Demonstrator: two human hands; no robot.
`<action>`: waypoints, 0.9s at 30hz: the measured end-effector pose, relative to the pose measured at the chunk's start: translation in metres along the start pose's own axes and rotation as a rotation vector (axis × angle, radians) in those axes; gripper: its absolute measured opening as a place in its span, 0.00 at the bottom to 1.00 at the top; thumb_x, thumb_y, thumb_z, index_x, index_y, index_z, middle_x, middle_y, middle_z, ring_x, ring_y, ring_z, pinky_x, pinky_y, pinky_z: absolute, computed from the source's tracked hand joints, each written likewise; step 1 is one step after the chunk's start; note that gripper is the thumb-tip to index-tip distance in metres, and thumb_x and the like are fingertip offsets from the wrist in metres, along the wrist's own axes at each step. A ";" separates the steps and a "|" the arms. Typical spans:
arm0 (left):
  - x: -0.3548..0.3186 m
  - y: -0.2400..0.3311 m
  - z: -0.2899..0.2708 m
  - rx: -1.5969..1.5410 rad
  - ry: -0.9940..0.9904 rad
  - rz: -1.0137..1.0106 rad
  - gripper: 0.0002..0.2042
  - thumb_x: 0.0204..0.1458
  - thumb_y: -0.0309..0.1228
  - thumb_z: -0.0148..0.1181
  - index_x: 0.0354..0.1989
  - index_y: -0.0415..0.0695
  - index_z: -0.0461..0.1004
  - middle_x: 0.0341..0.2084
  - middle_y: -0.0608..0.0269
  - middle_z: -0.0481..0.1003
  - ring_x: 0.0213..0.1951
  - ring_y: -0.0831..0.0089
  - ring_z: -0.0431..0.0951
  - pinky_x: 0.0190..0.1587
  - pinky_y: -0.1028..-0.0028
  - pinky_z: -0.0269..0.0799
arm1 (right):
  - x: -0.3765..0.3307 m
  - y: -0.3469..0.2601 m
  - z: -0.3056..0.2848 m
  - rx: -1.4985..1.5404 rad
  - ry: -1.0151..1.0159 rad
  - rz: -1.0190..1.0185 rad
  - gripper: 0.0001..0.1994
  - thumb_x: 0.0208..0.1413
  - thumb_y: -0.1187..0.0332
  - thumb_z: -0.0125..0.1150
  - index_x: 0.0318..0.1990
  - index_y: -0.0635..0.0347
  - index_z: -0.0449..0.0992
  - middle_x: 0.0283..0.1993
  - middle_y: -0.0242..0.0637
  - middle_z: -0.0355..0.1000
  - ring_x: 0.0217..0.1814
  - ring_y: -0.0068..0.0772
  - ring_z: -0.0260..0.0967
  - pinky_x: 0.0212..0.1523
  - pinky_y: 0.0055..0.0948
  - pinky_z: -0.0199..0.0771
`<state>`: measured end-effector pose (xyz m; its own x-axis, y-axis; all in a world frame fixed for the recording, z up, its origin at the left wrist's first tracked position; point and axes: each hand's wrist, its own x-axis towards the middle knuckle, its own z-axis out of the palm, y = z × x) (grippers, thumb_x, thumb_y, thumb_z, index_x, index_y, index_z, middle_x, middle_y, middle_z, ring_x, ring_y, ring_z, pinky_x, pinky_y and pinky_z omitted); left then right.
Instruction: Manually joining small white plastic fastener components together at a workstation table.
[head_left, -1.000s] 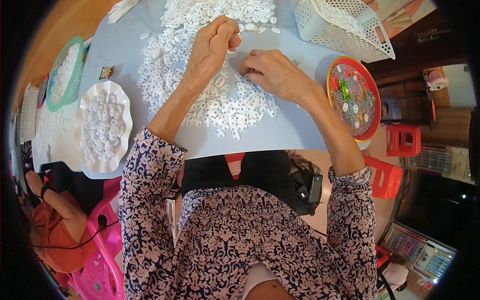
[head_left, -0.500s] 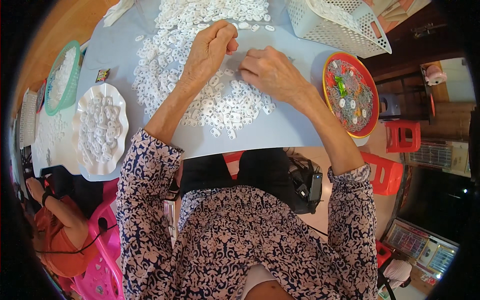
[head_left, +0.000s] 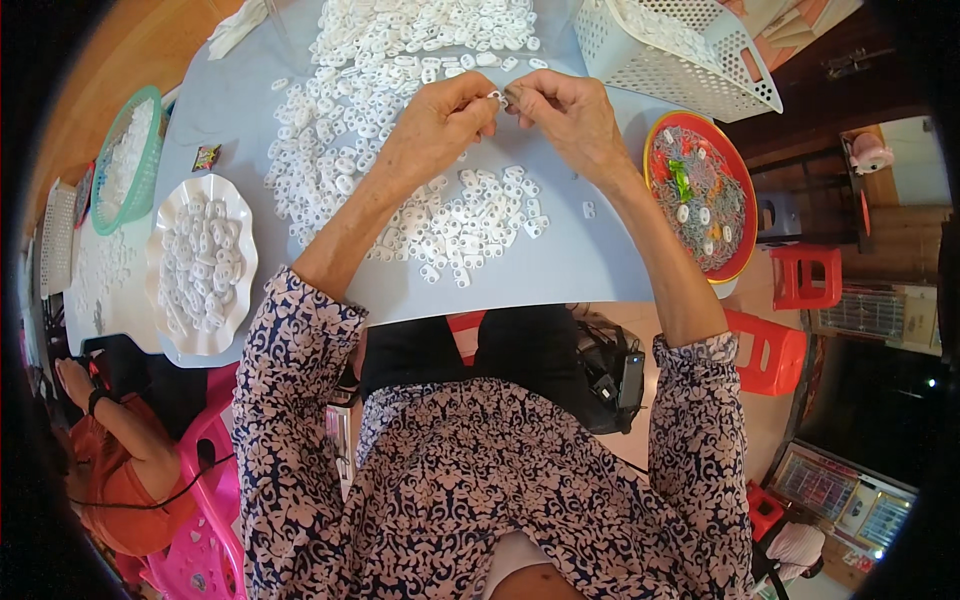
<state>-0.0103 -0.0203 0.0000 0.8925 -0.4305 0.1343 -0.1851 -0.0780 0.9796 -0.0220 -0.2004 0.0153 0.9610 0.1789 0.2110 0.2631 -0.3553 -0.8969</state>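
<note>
Above the far part of the grey table (head_left: 600, 250), my hands meet fingertip to fingertip. My left hand (head_left: 450, 112) pinches a small white plastic piece (head_left: 495, 96) with holes in it. The fingers of my right hand (head_left: 570, 115) are closed too, touching or almost touching that piece; what sits between them is too small to make out. Below and left of my hands spread many loose white pieces (head_left: 485, 215), oval with two dark holes or spots. One lone white piece (head_left: 589, 210) lies under my right forearm.
A red tray (head_left: 742, 190) of grey springs or small parts stands at the right. A white perforated basket (head_left: 690, 70) is far right. At the left are a scalloped white dish (head_left: 163, 240), a green basket (head_left: 108, 222) and a seated co-worker's arm (head_left: 135, 440).
My right hand has lifted from the table and moved right. My left hand has come nearer and slightly right, and the hands now meet at a white piece. A lone piece now shows under my right forearm.
</note>
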 end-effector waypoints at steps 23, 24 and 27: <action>0.007 -0.006 -0.014 -0.375 0.358 -0.006 0.08 0.52 0.29 0.49 0.26 0.38 0.72 0.17 0.67 0.69 0.24 0.82 0.66 0.29 0.80 0.62 | 0.063 0.030 0.024 -0.698 0.079 -0.526 0.08 0.50 0.70 0.58 0.39 0.59 0.75 0.38 0.42 0.73 0.36 0.44 0.71 0.38 0.34 0.71; 0.007 -0.007 -0.019 -0.389 0.346 0.001 0.08 0.53 0.28 0.49 0.27 0.38 0.71 0.18 0.67 0.68 0.27 0.78 0.68 0.34 0.77 0.63 | 0.062 0.028 0.025 -0.692 0.074 -0.527 0.08 0.50 0.70 0.58 0.39 0.59 0.75 0.38 0.42 0.73 0.36 0.44 0.71 0.38 0.34 0.71; 0.006 -0.003 -0.028 -0.409 0.339 0.036 0.08 0.54 0.28 0.48 0.27 0.38 0.70 0.19 0.65 0.67 0.31 0.73 0.69 0.40 0.75 0.64 | 0.063 0.014 0.019 -0.534 -0.108 -0.213 0.08 0.50 0.70 0.59 0.38 0.59 0.75 0.37 0.41 0.73 0.38 0.44 0.71 0.40 0.35 0.71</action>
<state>0.0074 0.0028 0.0019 0.9840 -0.1066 0.1431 -0.1027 0.3176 0.9426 0.0409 -0.1765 0.0083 0.8753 0.3798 0.2995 0.4833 -0.7096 -0.5127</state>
